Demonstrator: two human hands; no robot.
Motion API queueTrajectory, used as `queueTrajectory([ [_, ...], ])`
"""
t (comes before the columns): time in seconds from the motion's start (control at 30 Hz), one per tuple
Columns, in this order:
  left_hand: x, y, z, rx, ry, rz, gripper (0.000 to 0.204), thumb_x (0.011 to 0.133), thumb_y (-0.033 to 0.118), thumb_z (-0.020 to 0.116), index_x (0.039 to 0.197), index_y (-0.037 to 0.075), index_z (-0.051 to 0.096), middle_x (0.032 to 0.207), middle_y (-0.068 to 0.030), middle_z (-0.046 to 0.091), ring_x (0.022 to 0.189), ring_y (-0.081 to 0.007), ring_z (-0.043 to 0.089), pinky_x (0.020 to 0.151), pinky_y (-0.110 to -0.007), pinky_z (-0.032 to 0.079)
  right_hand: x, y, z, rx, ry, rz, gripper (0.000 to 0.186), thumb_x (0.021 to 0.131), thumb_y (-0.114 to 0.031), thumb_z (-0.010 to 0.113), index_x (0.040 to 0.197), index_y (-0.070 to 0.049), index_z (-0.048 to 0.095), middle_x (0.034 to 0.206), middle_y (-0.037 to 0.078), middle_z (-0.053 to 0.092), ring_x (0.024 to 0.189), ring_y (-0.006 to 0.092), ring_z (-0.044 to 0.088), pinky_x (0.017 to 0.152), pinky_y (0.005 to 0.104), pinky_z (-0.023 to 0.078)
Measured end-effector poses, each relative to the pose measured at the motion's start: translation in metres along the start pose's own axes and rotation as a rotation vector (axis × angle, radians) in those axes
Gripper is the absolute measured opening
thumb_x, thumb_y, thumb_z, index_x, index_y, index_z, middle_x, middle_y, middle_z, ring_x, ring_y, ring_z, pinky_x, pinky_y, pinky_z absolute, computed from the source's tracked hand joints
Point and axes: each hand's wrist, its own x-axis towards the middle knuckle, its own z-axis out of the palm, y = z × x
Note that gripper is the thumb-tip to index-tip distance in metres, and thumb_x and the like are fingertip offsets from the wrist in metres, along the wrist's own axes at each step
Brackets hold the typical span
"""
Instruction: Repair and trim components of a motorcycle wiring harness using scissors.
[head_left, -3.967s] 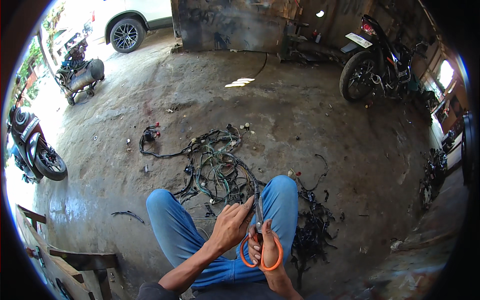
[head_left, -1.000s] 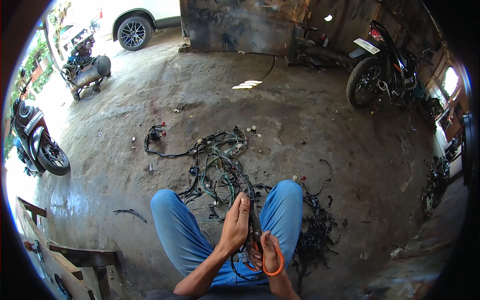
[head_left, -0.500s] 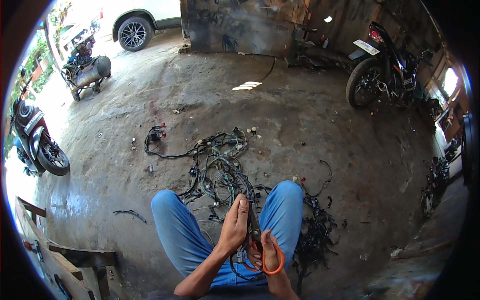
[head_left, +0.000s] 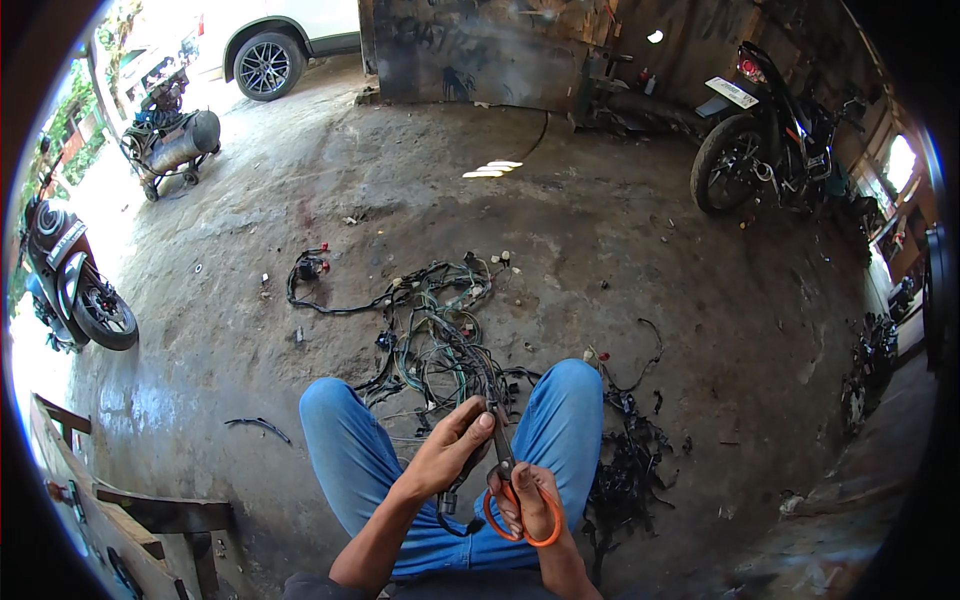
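Between my knees, my left hand (head_left: 452, 447) is closed around a bundle of dark wires, part of a wiring harness (head_left: 455, 345) that spreads over the floor in front of me. A short cable end with a grey connector (head_left: 447, 503) hangs below that hand. My right hand (head_left: 532, 507) grips a pair of scissors (head_left: 505, 455) by the orange handles. Their dark blades point up and lie alongside the wire bundle, close to my left fingertips. Whether the blades touch the wires I cannot tell.
Black scraps (head_left: 630, 465) lie right of my right knee. A wooden bench (head_left: 165, 512) stands at the lower left. Motorbikes are at the left (head_left: 85, 290) and far right (head_left: 765, 140). An air compressor (head_left: 180, 145) and a white car (head_left: 290, 45) stand at the back left.
The scissors' handles have spread wider apart, and the blades now show more plainly. My left hand has shifted slightly left and tilted, and the hanging connector has swung left.
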Motion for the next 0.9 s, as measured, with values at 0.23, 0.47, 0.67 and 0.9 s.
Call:
queueTrajectory([
  [0.23,-0.003,0.017,-0.015,0.291,-0.122,0.010,0.033,0.113,0.035,0.055,0.114,0.003,0.059,0.085,-0.0005,0.049,0.075,-0.0093,0.047,0.067,-0.029,0.041,-0.005,-0.012,-0.023,0.035,-0.110,0.129,0.067,0.104,-0.064,0.053,0.094,0.002,0.064,0.054,-0.003,0.045,0.036,0.0047,0.039,0.033,0.0208,0.034],
  [0.47,0.006,0.029,-0.034,0.646,-0.257,0.128,0.036,0.113,0.035,0.053,0.108,0.000,0.053,0.082,-0.0114,0.051,0.076,-0.0182,0.049,0.071,-0.038,0.045,-0.007,-0.017,-0.033,0.085,-0.174,0.166,0.065,0.103,-0.066,0.055,0.095,-0.002,0.062,0.057,-0.006,0.044,0.040,0.0023,0.037,0.036,0.0197,0.032],
  [0.67,0.005,0.003,-0.010,0.299,-0.119,-0.013,0.032,0.115,0.036,0.049,0.110,0.005,0.050,0.081,-0.0014,0.051,0.073,-0.0102,0.046,0.066,-0.030,0.042,-0.006,0.004,-0.008,-0.040,0.040,0.010,0.060,0.100,-0.063,0.064,0.094,-0.004,0.062,0.059,-0.006,0.046,0.044,0.0032,0.040,0.041,0.0213,0.031],
  [0.9,-0.007,-0.010,0.019,0.472,0.049,0.074,0.039,0.117,0.038,0.036,0.128,0.001,0.044,0.083,-0.0182,0.059,0.074,-0.0284,0.057,0.071,-0.043,0.047,-0.005,0.020,0.006,-0.132,0.182,-0.172,0.054,0.102,-0.057,0.066,0.090,-0.004,0.059,0.059,-0.004,0.049,0.044,0.0039,0.043,0.041,0.0228,0.032],
])
